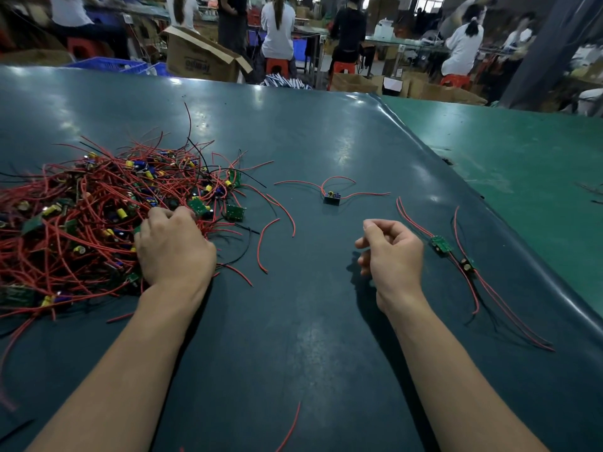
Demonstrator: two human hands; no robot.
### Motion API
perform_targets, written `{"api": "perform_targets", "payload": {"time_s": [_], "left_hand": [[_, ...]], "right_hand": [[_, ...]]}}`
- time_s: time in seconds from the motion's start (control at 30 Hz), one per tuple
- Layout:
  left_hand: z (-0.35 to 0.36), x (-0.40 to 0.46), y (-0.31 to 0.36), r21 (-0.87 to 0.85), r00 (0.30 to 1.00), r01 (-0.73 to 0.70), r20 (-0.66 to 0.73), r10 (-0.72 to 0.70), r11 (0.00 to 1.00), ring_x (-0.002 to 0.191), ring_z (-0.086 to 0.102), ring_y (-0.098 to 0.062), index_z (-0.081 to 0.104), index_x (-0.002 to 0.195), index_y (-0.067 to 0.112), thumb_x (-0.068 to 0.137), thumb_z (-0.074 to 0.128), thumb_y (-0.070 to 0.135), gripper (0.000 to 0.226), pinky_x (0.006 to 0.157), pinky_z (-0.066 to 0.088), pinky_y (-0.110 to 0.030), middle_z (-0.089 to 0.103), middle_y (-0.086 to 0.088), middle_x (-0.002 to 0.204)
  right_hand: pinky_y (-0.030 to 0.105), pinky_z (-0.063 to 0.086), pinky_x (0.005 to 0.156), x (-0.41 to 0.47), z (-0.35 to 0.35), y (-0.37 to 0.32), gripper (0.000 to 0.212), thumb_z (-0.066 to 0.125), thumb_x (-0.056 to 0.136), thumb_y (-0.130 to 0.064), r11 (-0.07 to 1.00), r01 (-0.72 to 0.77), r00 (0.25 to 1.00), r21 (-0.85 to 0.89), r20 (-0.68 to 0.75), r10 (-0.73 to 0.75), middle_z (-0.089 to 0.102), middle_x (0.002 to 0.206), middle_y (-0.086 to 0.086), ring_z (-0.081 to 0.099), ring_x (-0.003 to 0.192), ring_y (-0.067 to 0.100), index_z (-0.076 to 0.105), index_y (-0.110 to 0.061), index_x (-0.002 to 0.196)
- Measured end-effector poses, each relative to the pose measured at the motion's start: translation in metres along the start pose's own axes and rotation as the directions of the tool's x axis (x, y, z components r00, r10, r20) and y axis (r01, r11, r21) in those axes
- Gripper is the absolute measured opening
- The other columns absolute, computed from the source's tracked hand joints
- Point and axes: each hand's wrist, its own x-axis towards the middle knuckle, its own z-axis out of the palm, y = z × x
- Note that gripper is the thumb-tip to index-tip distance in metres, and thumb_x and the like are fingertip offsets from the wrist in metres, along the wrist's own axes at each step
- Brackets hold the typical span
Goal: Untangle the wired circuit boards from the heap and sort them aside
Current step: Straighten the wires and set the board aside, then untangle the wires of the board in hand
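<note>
- Behind your bench, people [277,26] sit on red stools [276,65] with their backs to you, and an open cardboard box [202,57] stands just past the far edge.
- Your work surface is a dark teal mat [310,141]; a brighter green mat [509,148] adjoins it on the right.
- On your left lies the heap [98,216]: a dense tangle of red wires with a few black ones, small green boards, and yellow and blue components mixed through it.
- Your left hand [174,247] rests palm down on the heap's right edge, fingers curled into the wires near a green board [198,206]. Whether they actually pinch a wire or only press on the tangle cannot be told.
- Your right hand [391,252] hovers over bare mat, well apart from the heap, its fingers loosely curled with nothing between them.
- One lone board [332,198] with red leads spread to both sides lies on the mat beyond your hands, clear of the heap.
- Two sorted boards [442,244] sit near your right hand, close to the mat's right edge, one just behind the other, with long red wires trailing toward you.
- A loose red wire [292,425] lies on the mat between your forearms.
</note>
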Motion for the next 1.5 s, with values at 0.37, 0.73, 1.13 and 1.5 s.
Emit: {"api": "perform_targets", "payload": {"time_s": [0.37,0.73,1.13,1.5], "left_hand": [[0.001,-0.017,0.014,-0.157,0.999,-0.031,0.004,0.032,0.987,0.101,0.056,-0.041,0.064,0.114,0.009,0.095,0.057,0.038,0.035,0.087,0.045,-0.047,0.056,-0.019,0.114],[-0.006,-0.024,0.025,-0.283,0.708,-0.635,-0.584,0.397,0.718,0.094,0.06,-0.025,0.072,0.107,0.01,0.09,0.069,0.009,0.018,0.087,0.039,-0.042,0.071,-0.003,0.097],[0.001,-0.042,0.045,-0.372,0.558,-0.827,-0.445,0.701,0.422,0.112,0.059,-0.031,0.077,0.095,0.011,0.083,0.076,0.007,0.013,0.091,0.044,-0.054,0.069,-0.004,0.117],[0.007,-0.051,0.045,-0.759,0.778,-0.313,0.14,0.613,0.57,0.065,0.065,-0.008,0.068,0.112,0.014,0.088,0.057,0.055,0.049,0.063,0.051,-0.027,0.07,0.005,0.076]], "right_hand": [[0.017,0.032,0.034,0.0,0.001,0.0,0.012,0.06,0.094,-0.016,1.0,0.001,1.0,0.004,0.017,-0.001,0.062,0.051,-0.005,0.045,0.034,0.007,0.062,-0.016,0.082],[0.017,0.034,0.036,-0.011,0.002,-0.012,0.008,0.066,0.09,-0.022,0.974,-0.145,0.911,0.173,0.408,0.064,0.067,0.067,-0.001,0.051,0.042,0.012,0.068,-0.015,0.093],[0.019,0.038,0.037,-0.024,0.016,-0.009,0.006,0.067,0.086,-0.02,0.933,-0.234,0.857,0.275,0.511,0.064,0.069,0.079,0.005,0.058,0.05,0.013,0.067,-0.013,0.086],[0.02,0.041,0.038,-0.021,0.011,-0.01,0.015,0.074,0.083,-0.01,0.974,-0.076,0.915,0.212,0.403,-0.016,0.07,0.072,0.001,0.059,0.051,0.012,0.065,-0.019,0.075]]}}
